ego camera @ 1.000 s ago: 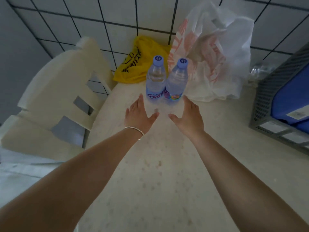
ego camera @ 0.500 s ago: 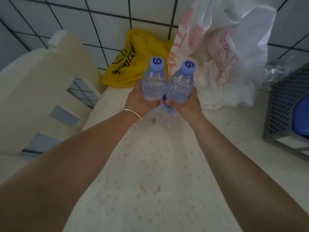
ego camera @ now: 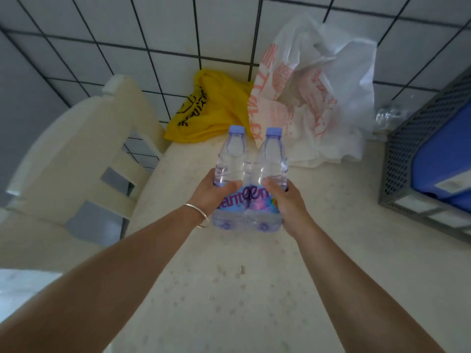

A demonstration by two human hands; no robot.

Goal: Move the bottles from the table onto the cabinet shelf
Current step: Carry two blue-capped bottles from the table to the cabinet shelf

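Note:
Two clear water bottles with pale blue caps and purple labels are held side by side above the cream table [ego camera: 229,289]. My left hand [ego camera: 212,193] is wrapped around the left bottle [ego camera: 230,161] at its middle. My right hand [ego camera: 286,200] grips the right bottle [ego camera: 271,159] the same way. Both bottles touch each other and tilt away from me, with their bases towards me and off the tabletop. The cabinet shelf is not in view.
A yellow bag [ego camera: 211,110] and a white plastic bag with orange print [ego camera: 313,98] lie at the table's far edge against the tiled wall. A grey mesh crate [ego camera: 418,159] holding blue items sits at the right. A cream plastic chair [ego camera: 84,154] stands at the left.
My hands went from open beside the standing bottles to closed around them. Both bottles have been lifted off the table and pulled towards me, tilting away.

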